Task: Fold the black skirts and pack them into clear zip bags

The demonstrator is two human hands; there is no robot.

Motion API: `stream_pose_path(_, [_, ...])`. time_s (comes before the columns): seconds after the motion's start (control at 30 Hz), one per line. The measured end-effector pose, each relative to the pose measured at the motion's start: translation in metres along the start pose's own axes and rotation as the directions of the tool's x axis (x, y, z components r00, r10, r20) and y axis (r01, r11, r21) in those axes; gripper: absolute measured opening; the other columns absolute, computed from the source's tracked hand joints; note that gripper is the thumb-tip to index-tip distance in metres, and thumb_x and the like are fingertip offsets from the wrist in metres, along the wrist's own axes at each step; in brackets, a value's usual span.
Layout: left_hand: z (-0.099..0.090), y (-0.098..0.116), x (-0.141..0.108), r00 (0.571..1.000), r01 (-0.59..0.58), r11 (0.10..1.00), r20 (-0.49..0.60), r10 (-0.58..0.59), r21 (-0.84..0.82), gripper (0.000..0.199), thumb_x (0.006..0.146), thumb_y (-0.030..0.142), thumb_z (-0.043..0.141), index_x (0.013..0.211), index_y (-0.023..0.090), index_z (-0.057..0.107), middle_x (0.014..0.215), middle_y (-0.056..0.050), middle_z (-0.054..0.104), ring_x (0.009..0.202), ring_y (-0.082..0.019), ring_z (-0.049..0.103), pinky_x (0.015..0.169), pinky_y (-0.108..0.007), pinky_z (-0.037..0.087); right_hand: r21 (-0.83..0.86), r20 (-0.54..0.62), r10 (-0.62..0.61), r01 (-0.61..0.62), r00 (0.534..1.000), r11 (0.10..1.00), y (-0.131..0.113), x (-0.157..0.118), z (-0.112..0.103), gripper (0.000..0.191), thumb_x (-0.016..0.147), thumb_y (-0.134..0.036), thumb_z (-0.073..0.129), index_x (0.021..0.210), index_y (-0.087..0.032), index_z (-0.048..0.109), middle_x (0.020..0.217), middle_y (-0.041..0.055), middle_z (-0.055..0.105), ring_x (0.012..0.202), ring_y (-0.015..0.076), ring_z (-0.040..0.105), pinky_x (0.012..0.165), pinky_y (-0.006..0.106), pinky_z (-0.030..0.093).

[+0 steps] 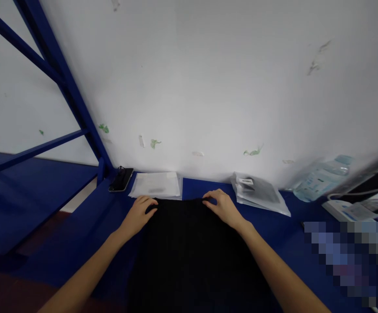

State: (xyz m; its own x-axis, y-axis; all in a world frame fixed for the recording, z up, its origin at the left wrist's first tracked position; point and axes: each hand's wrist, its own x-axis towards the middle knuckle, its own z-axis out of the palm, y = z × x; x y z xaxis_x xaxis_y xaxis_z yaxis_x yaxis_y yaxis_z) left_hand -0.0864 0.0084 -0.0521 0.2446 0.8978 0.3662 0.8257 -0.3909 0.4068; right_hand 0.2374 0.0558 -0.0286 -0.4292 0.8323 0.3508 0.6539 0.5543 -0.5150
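Head view: left hand [141, 213] and right hand [223, 206] pinch black cloth [192, 256], spread between them, its edge seemingly not yet straight.

Matt cloth [198, 256], smooth clear-plastic bottle [321, 179]

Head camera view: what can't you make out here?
In the head view:
Black fabric: near end cut off by the bottom edge.
White label on the right-hand bag: print too small.
Bottle: lettering blurred.
Blue table, right side: partly pixelated over.

The cloth [192, 252] is black, the table [197, 187] blue.
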Motion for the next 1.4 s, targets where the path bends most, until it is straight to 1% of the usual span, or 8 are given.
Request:
stream_pose_path(0.2, [-0.023, 0.018, -0.041, 0.998, -0.060, 0.998, 0.001, 0.060, -0.037, 0.013, 0.089, 0.013, 0.045, 0.091, 0.024, 0.051, 0.116, -0.004, 0.063, 0.122, -0.023, 0.052, 0.104, -0.046, 0.044, 0.088, 0.055, -0.027, 0.022, 0.998, 0.996, -0.022, -0.040, -0.021, 0.017, 0.085, -0.014, 0.053, 0.092, -0.026, 0.063, 0.091, 0.0010, 0.067, 0.094, 0.0199, 0.058, 0.086, 0.037, 0.048])
stream_pose_path(0.4, [-0.022, 0.032, -0.085, 0.949, -0.115, 0.990, 0.287, 0.135, -0.086, 0.013, 0.089, 0.013, 0.048, 0.090, 0.025, 0.047, 0.131, -0.001, 0.061, 0.135, -0.021, 0.044, 0.117, -0.052, 0.030, 0.123, 0.149, 0.006, -0.025, 0.989, 0.992, -0.031, -0.082, -0.019, 0.008, 0.087, -0.027, 0.061, 0.092, -0.029, 0.067, 0.094, -0.0008, 0.068, 0.096, 0.0187, 0.061, 0.088, 0.033, 0.049])
stream_pose_path(0.53, [-0.021, 0.037, -0.088, 0.953, -0.118, 0.992, 0.275, 0.126, -0.043, 0.004, 0.090, 0.025, 0.055, 0.094, 0.025, 0.053, 0.132, -0.003, 0.061, 0.136, -0.025, 0.044, 0.115, -0.054, 0.032, 0.030, -0.091, 0.190, -0.188, 0.978, 0.982, 0.000, -0.076, -0.021, 0.023, 0.091, -0.043, 0.052, 0.094, -0.026, 0.067, 0.095, 0.0045, 0.070, 0.092, 0.0235, 0.063, 0.085, 0.040, 0.049])
stream_pose_path(0.7, [-0.028, 0.056, -0.098, 0.956, -0.156, 0.988, 0.252, 0.150, 0.006, 0.036, 0.093, 0.031, 0.057, 0.128, 0.029, 0.052, 0.143, -0.003, 0.052, 0.141, -0.026, 0.036, 0.115, -0.056, 0.030, 0.011, -0.203, 0.262, -0.266, 0.943, 0.964, 0.039, -0.062, -0.020, 0.028, 0.080, -0.047, 0.058, 0.088, -0.022, 0.068, 0.085, 0.0083, 0.071, 0.086, 0.0290, 0.065, 0.080, 0.046, 0.050])
stream_pose_path(0.9, [-0.031, 0.076, -0.129, 0.878, -0.086, 0.995, 0.468, 0.103, -0.059, 0.066, 0.081, 0.037, 0.072, 0.140, 0.037, 0.044, 0.150, 0.001, 0.044, 0.138, -0.028, 0.040, 0.105, -0.047, 0.048, 0.098, -0.245, 0.206, -0.187, 0.948, 0.977, 0.021, -0.076, -0.032, 0.020, 0.085, -0.040, 0.054, 0.092, -0.025, 0.067, 0.097, 0.0050, 0.071, 0.097, 0.0249, 0.065, 0.088, 0.041, 0.050])
stream_pose_path(1.07, [-0.029, 0.076, -0.134, 0.887, -0.096, 0.994, 0.448, 0.108, -0.049, 0.040, 0.091, 0.025, 0.057, 0.129, 0.035, 0.054, 0.146, 0.001, 0.049, 0.137, -0.024, 0.043, 0.106, -0.043, 0.048, 0.186, -0.162, 0.187, -0.156, 0.969, 0.970, 0.000, -0.116, -0.034, 0.014, 0.089, -0.033, 0.053, 0.095, -0.027, 0.064, 0.110, 0.0029, 0.070, 0.107, 0.0223, 0.064, 0.096, 0.041, 0.048])
stream_pose_path(1.2, [-0.029, 0.073, -0.132, 0.901, -0.121, 0.991, 0.415, 0.130, -0.048, 0.030, 0.094, 0.025, 0.051, 0.122, 0.034, 0.058, 0.143, 0.001, 0.053, 0.134, -0.023, 0.046, 0.105, -0.040, 0.049, 0.141, -0.002, 0.159, -0.157, 0.987, 0.978, -0.003, -0.145, -0.018, 0.015, 0.090, -0.025, 0.050, 0.094, -0.027, 0.064, 0.112, 0.0021, 0.070, 0.119, 0.0248, 0.058, 0.110, 0.052, 0.036])
stream_pose_path(1.4, [-0.022, 0.055, -0.138, 0.925, -0.135, 0.990, 0.352, 0.140, -0.039, 0.024, 0.097, 0.027, 0.048, 0.115, 0.034, 0.061, 0.134, 0.002, 0.061, 0.129, -0.021, 0.052, 0.105, -0.039, 0.049, 0.113, -0.164, 0.219, -0.203, 0.962, 0.973, -0.011, -0.182, -0.027, 0.023, 0.091, -0.038, 0.057, 0.111, -0.030, 0.064, 0.117, 0.0057, 0.067, 0.116, 0.0262, 0.059, 0.099, 0.048, 0.048])
